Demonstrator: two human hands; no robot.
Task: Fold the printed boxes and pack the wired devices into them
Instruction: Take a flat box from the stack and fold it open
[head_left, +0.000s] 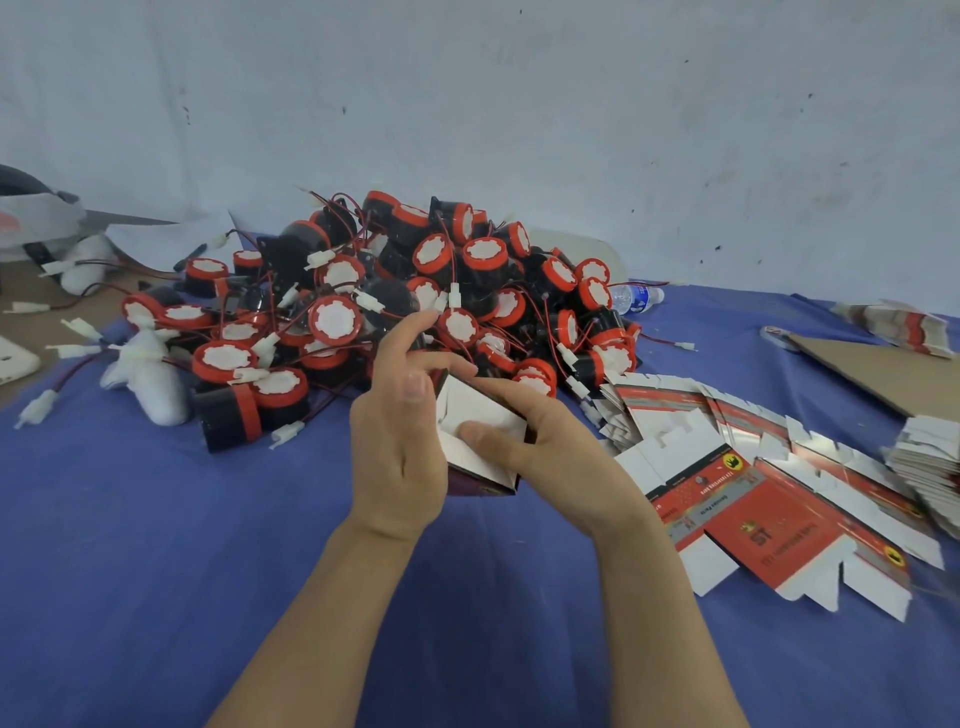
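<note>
A partly folded printed box (480, 415) with a white inside and dark red outside sits between both hands above the blue cloth. My left hand (397, 431) holds its left side, thumb on the flap edge, fingers reaching up past it. My right hand (524, 426) grips the right side, its thumb pressing on the white inner flap. Behind them lies a big pile of wired devices (395, 291), black bodies with red rims, white round faces, red-black wires and white plugs. Flat unfolded printed boxes (769, 514) are spread to the right.
A blue cloth (156, 545) covers the table. A stack of flat boxes (930, 467) and a brown cardboard sheet (883, 374) lie at far right. A water bottle (636, 299) lies behind the pile. White foam pieces (150, 374) and loose plugs are at left. A wall stands close behind.
</note>
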